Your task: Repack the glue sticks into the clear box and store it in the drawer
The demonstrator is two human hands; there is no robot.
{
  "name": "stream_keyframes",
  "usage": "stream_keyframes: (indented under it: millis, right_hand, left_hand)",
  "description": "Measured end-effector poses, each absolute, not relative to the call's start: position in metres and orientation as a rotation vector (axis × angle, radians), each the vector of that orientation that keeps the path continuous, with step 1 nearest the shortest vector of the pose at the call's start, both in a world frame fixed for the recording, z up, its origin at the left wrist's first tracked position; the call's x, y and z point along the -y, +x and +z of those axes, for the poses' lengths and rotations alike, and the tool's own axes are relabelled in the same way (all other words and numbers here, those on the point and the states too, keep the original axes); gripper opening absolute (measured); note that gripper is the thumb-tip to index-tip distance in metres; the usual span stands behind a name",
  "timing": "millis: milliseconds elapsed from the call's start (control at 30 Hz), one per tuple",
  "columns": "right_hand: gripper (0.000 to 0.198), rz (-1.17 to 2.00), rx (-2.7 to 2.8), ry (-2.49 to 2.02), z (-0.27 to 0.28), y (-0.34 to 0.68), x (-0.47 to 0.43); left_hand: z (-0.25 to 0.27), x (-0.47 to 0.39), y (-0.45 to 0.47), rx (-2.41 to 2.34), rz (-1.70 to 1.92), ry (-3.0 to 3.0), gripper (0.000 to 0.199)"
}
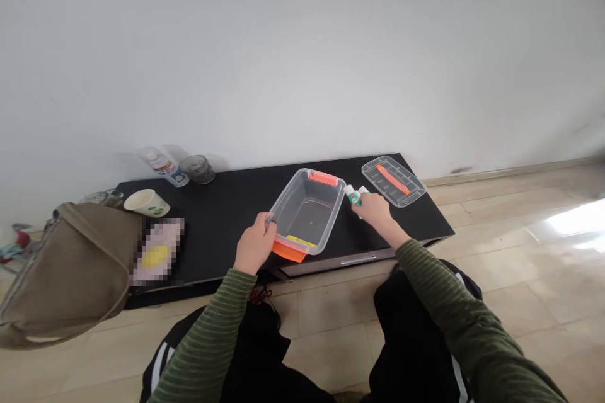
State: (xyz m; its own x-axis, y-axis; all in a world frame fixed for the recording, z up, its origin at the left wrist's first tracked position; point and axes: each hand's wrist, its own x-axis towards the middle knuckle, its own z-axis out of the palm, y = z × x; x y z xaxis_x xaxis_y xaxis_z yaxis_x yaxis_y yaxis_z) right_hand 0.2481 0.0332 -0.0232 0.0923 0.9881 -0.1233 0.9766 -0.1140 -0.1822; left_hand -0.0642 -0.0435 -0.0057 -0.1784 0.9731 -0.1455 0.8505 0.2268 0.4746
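Note:
A clear plastic storage box (309, 206) with orange latches stands without its lid on the black table. My left hand (256, 242) is closed on its left rim near the front corner, the thumb on the outside. Nothing shows inside the box apart from a yellow label at its front end. Just right of the box, my right hand (375, 209) has its fingers wrapped round two small bottles (353, 195) with white caps and green and white labels. Their lower parts are hidden by the fingers. Farther right lies the clear lid (394, 181) with its orange handle.
On the left of the black table (222, 220) are a paper cup (147, 203), a dark glass (197, 169), a white spray can (163, 165) and a blurred-out packet (158, 252). A brown bag (75, 271) overhangs the left end. The wall rises directly behind.

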Motion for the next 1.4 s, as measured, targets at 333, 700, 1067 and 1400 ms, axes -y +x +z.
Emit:
stream_keyframes:
  millis: [333, 700, 1067, 1400]
  right_hand:
    - [0.028, 0.245, 2.26, -1.568, 0.034, 0.174, -0.008]
    - [0.019, 0.291, 3.013, -1.6, 0.009, 0.118, -0.02]
    - [0.024, 0.461, 2.999, -1.509, 0.009, 0.121, -0.02]
    - [0.029, 0.185, 2.092, -1.981, 0.007, 0.234, -0.041]
  left_hand:
    - [-0.002, 0.041, -0.055, -2.113, 0.366, 1.697, 0.042]
    - [0.0, 0.046, -0.057, -2.085, 0.332, 1.729, 0.039]
    - [0.0, 0.046, -0.059, -2.085, 0.34, 1.727, 0.04]
    - [0.008, 0.048, -0.055, -2.075, 0.312, 1.667, 0.043]
